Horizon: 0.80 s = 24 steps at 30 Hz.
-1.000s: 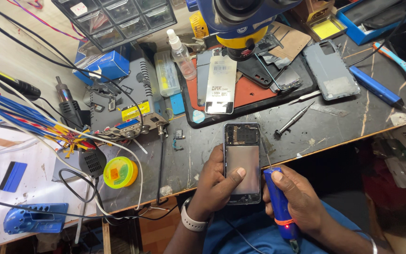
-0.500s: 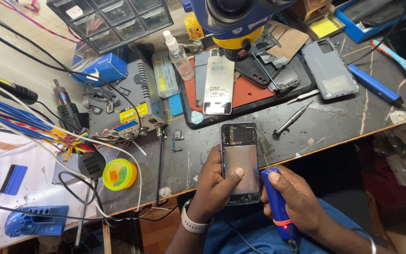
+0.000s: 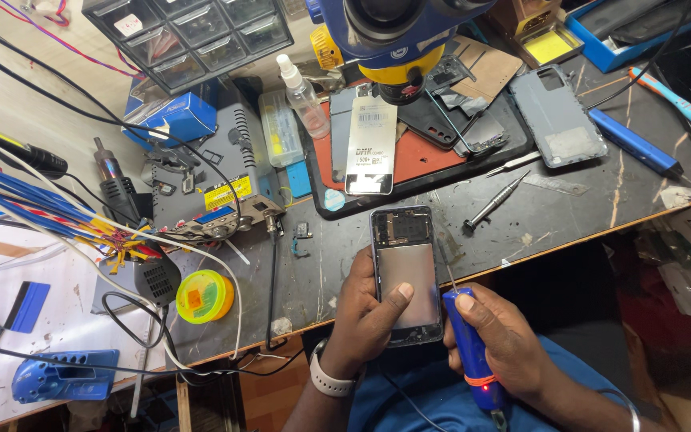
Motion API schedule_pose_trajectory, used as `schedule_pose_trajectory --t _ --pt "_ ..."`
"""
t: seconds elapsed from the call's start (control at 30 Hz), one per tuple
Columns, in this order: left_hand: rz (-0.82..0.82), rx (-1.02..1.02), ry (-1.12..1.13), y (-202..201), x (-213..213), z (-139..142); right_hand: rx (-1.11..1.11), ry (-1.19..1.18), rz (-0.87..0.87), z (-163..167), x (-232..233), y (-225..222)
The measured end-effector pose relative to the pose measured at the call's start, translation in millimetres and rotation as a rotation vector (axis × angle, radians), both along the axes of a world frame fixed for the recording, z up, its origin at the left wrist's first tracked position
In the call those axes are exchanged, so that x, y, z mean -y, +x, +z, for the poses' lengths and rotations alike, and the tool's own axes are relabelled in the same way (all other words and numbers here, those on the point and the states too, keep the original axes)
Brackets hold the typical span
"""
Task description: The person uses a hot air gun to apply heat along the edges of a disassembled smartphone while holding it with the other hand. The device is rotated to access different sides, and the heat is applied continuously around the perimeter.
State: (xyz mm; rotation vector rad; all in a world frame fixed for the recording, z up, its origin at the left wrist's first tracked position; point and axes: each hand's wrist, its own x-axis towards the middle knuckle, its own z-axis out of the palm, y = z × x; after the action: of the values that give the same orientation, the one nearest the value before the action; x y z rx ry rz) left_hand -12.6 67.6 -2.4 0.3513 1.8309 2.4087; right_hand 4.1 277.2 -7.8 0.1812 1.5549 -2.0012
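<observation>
Close to the camera, a person's left hand (image 3: 365,316) grips an opened phone (image 3: 406,272) by its left edge, thumb pressed across the bare silver plate inside, the handset lying back-side up at the near edge of the dark counter (image 3: 569,212). The right hand (image 3: 501,340) is wrapped around a blue electric screwdriver (image 3: 469,352), index finger along its top; its thin bit points at the phone's right edge, and a red light glows near its base. A pale wristband (image 3: 328,378) circles the left wrist.

Just beyond the phone, a small metal screwdriver (image 3: 493,204) lies loose on the counter, with tweezers (image 3: 513,164) beside it. To the left sit a yellow-green roll of solder wire (image 3: 204,296) and a tangle of black and white cables (image 3: 145,240). A blue holder (image 3: 61,376) rests on the pale surface at far left.

Farther back, a red-and-black work mat (image 3: 417,164) carries a packaged screen protector (image 3: 371,148) and dark phone parts. A grey phone back cover (image 3: 557,116) lies to the right, next to a blue pen-shaped tool (image 3: 633,144). A clear spray bottle (image 3: 301,94) stands behind the mat, under a blue and yellow microscope head (image 3: 397,36). A small-parts drawer cabinet (image 3: 193,36) stands at the rear left.
</observation>
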Motion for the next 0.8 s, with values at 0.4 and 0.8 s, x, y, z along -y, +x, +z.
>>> schedule_pose_trajectory --t 0.4,0.8 --pt "0.012 0.014 0.046 1.6 -3.0 -2.8 0.042 0.036 0.026 -1.7 -3.6 2.8" --pt "0.038 0.065 0.084 0.7 -3.3 -2.3 0.045 0.074 0.087 0.7 -4.6 2.4"
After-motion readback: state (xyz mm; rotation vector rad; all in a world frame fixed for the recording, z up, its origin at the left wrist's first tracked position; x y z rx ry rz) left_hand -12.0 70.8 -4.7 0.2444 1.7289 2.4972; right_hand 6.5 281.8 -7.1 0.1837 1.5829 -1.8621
